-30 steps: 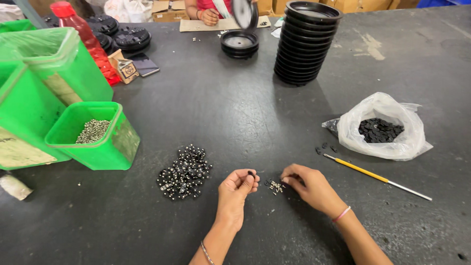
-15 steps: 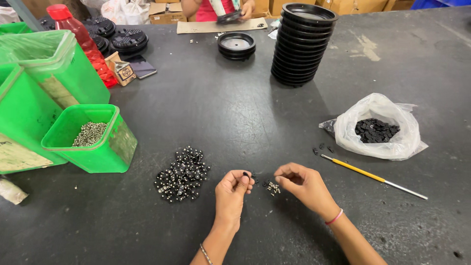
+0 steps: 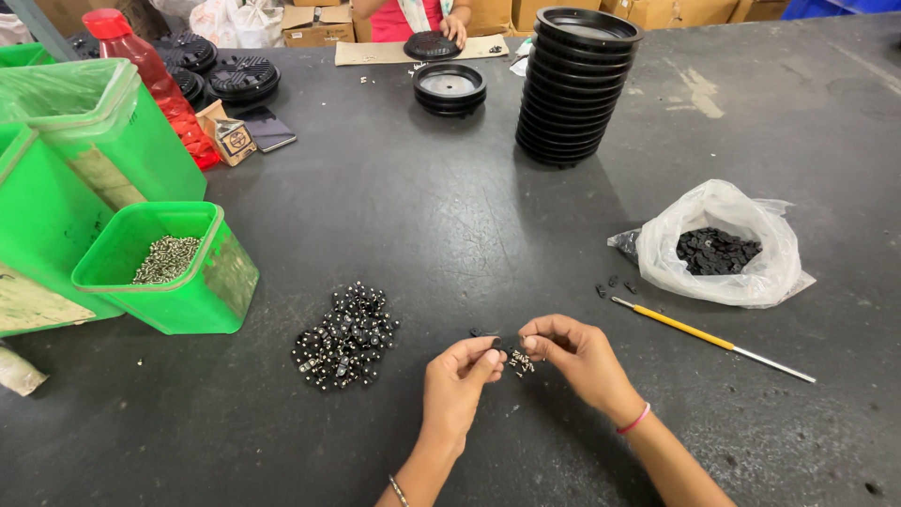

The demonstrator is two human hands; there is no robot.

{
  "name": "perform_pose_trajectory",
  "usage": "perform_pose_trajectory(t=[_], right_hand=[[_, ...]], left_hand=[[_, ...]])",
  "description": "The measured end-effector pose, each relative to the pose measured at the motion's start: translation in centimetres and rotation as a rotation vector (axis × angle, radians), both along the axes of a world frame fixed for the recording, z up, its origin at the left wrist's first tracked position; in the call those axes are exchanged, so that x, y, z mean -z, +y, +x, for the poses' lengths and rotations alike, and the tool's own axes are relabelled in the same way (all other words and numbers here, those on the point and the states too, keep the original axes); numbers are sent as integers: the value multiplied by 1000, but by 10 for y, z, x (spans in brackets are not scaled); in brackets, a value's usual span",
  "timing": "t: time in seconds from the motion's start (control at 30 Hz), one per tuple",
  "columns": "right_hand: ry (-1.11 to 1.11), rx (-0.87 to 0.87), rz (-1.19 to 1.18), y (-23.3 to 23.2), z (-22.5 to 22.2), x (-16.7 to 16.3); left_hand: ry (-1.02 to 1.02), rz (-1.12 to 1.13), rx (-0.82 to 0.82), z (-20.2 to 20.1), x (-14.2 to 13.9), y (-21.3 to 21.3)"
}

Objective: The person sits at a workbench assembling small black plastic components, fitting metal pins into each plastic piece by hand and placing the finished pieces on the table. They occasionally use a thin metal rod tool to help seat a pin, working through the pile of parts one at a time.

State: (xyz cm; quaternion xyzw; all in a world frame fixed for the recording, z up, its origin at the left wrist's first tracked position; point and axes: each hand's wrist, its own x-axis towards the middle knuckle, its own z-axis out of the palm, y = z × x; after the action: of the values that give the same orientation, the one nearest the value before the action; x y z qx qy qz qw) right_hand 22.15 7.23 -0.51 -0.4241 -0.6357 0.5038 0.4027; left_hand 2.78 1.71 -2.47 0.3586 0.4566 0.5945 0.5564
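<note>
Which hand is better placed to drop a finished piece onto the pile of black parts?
Left. The left hand is beside the pile, while the right hand lies on the far side, nearer the bag.

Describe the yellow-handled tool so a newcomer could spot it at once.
Start at the white plastic bag of black parts on the dark table. Just below it lies the thin tool, alone: yellow handle, pale tip, the only long straight item there.
</note>
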Motion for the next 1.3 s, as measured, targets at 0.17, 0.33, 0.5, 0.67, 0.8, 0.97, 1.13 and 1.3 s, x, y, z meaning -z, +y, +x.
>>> perform_pose_trajectory(t=[0.17,0.33,0.5,0.67,0.8,0.97,1.13,1.3], right_hand=[[-200,83,138,-13,-12,-10],[-192,62,212,-20,-17,-14],[10,33,58,-14,-13,-6],[48,16,-5,-9,-9,0],[49,8,11,-13,-12,-3],[0,25,90,-17,-15,-10],[-40,-3,140,-17,-16,-11],[-15,20,73,-16,-17,-9]], left_hand=[[-23,-22,-16,1,-4,-2],[-41,-13,-16,0,-5,-1],[-31,-13,-19,-1,-7,-3],[-21,-17,-21,0,-10,-4],[-5,-2,-31,0,-13,-4],[25,17,-29,3,-17,-7],[40,-1,-14,2,-20,-8],[158,60,-23,2,-21,-8]])
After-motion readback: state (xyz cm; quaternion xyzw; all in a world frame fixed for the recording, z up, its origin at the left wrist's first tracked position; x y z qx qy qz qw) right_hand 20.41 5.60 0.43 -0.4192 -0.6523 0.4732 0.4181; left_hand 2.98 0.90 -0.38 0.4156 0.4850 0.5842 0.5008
